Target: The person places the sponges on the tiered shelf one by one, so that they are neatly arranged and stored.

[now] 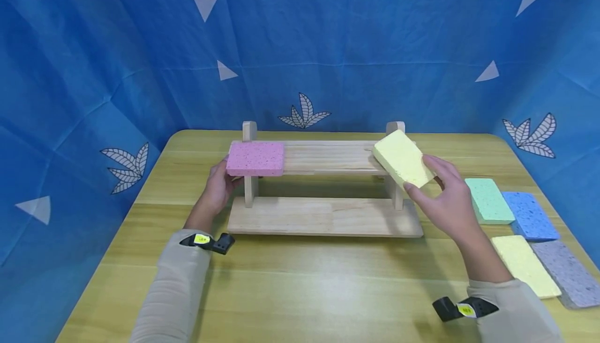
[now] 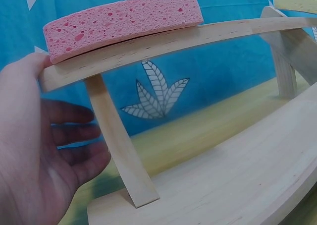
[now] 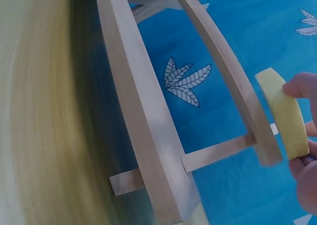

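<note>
A two-tier wooden rack stands on the table. On the left end of its upper shelf lies a pink sponge, flush with the shelf's end. My left hand holds the rack at that end: in the left wrist view the thumb is at the shelf end beside the pink sponge's corner, and the other fingers curl below by the upright. My right hand pinches a pale yellow sponge between thumb and fingers. That sponge is tilted and overlaps the upper shelf's right end in the head view.
To the right on the table lie a green sponge, a blue sponge, a second yellow sponge and a grey-purple sponge. A blue patterned cloth hangs behind and beside the table.
</note>
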